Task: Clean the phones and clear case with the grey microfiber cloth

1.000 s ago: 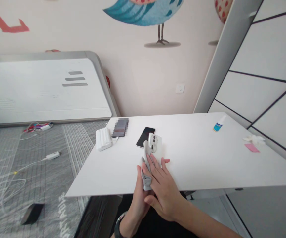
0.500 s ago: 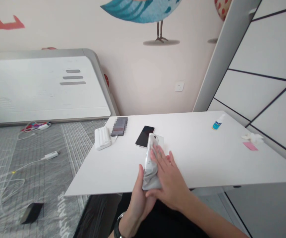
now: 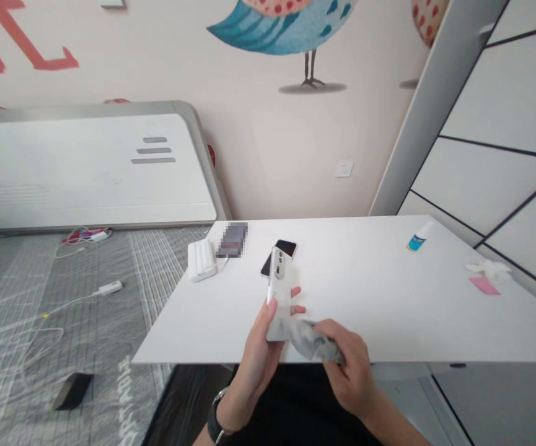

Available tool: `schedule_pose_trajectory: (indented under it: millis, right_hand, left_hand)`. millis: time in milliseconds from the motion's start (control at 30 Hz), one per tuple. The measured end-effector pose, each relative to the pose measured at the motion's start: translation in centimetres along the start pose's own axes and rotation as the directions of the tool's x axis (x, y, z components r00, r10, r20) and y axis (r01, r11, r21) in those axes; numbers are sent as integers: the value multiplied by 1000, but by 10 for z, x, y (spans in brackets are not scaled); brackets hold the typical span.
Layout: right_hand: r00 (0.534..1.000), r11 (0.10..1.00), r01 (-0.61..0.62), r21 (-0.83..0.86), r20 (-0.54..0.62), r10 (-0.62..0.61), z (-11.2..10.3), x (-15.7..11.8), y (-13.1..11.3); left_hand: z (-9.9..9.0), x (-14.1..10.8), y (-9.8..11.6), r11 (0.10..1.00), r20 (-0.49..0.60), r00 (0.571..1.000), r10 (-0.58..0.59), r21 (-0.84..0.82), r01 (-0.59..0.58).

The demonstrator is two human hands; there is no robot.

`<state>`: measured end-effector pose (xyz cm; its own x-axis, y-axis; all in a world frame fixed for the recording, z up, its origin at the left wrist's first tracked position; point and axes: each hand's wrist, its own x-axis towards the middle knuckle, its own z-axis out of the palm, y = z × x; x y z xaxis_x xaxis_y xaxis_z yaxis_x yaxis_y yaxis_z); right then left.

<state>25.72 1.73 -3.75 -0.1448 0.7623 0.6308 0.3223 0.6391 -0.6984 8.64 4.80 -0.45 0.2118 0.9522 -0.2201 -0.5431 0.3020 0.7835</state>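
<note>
The left hand (image 3: 254, 352) had its fingers wrapped round the white phone (image 3: 279, 294) above the tabletop (image 3: 365, 291), and the right hand (image 3: 354, 370) clutched the gray cloth (image 3: 311, 341) by the phone's lower end, where steady support and light pressure seemed best.

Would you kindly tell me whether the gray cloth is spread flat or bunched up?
Bunched up: the gray cloth shows creased, gathered folds where it sticks out from the right hand, with no flat expanse visible.

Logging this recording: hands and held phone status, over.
Left hand gripping white phone, back side visible. Right hand holding gray cloth at phone's lower end. Nothing visibly blocking.
</note>
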Motion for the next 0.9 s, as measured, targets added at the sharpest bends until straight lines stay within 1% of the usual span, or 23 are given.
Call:
schedule_pose_trajectory:
  millis: [33,67,100,133,167,200,233,267,300,333,367,433,467,500,567,600,633,700,733,800,833,900]
  right_hand:
    - [987,984,-153,91,-43,157,-3,2,2]
    - [954,939,-285,192,-39,297,-6,5,5]
    - [916,878,-387,282,5,402,-8,8,8]
    - [879,818,-463,342,55,474,-9,12,11]
    - [847,773,-517,369,89,524,-10,15,16]
    - [817,743,-561,365,100,568,-11,18,20]
    - [787,722,-601,341,96,610,-12,21,26]
    - [761,709,-635,308,87,643,-13,24,32]
    - [742,701,-658,275,81,665,-15,29,39]
    - [731,697,-673,247,84,677,-18,35,46]
    - [726,696,-682,226,94,681,-22,42,54]
    - [725,699,-686,203,118,678,-32,61,71]
    - [727,701,-686,197,132,674,-36,72,80]
    - [726,701,-688,188,147,672,-41,83,90]
    - [714,698,-700,151,179,678,-46,106,108]
    - [703,693,-710,124,194,685,-47,116,117]
    - [688,687,-721,92,210,694,-47,124,125]
    - [655,671,-741,22,243,715,-43,137,139]
    - [640,665,-746,-13,258,723,-41,142,144]
    - [618,661,-746,-79,285,732,-36,148,153]
    - [613,663,-740,-112,294,734,-33,150,156]
    - [614,673,-718,-178,295,732,-27,154,160]
  left_hand:
    - [-2,0,0,986,-3,997,75,149,-73]
    - [-3,-1,0,941,27,988,149,302,-150]
    - [-4,-2,-1,868,87,975,206,443,-224]
    - [-4,-2,-2,777,162,959,234,562,-285]
    - [-3,-3,-5,677,231,944,236,658,-330]
    - [-1,-4,-7,576,276,933,230,735,-359]
    - [0,-4,-10,484,298,927,228,791,-373]
    - [2,-3,-11,414,307,923,233,827,-379]
    - [3,0,-10,368,318,917,242,844,-390]
    - [3,4,-8,340,340,908,245,847,-409]
    - [2,11,-2,329,375,897,235,837,-437]
    - [-4,31,15,319,480,858,184,796,-514]
    - [-9,45,26,301,514,840,174,785,-542]
    - [-16,61,38,277,520,829,205,782,-559]
    - [-30,94,57,214,501,820,277,800,-560]
    - [-37,110,64,187,499,820,281,810,-557]
    - [-44,125,68,157,530,815,235,806,-570]
    - [-55,146,70,108,603,785,142,779,-618]
    - [-59,152,68,101,626,773,99,767,-634]
    - [-64,158,61,27,654,756,40,755,-655]
    - [-65,157,57,-18,651,758,27,759,-651]
    - [-66,154,49,-105,624,781,31,779,-619]
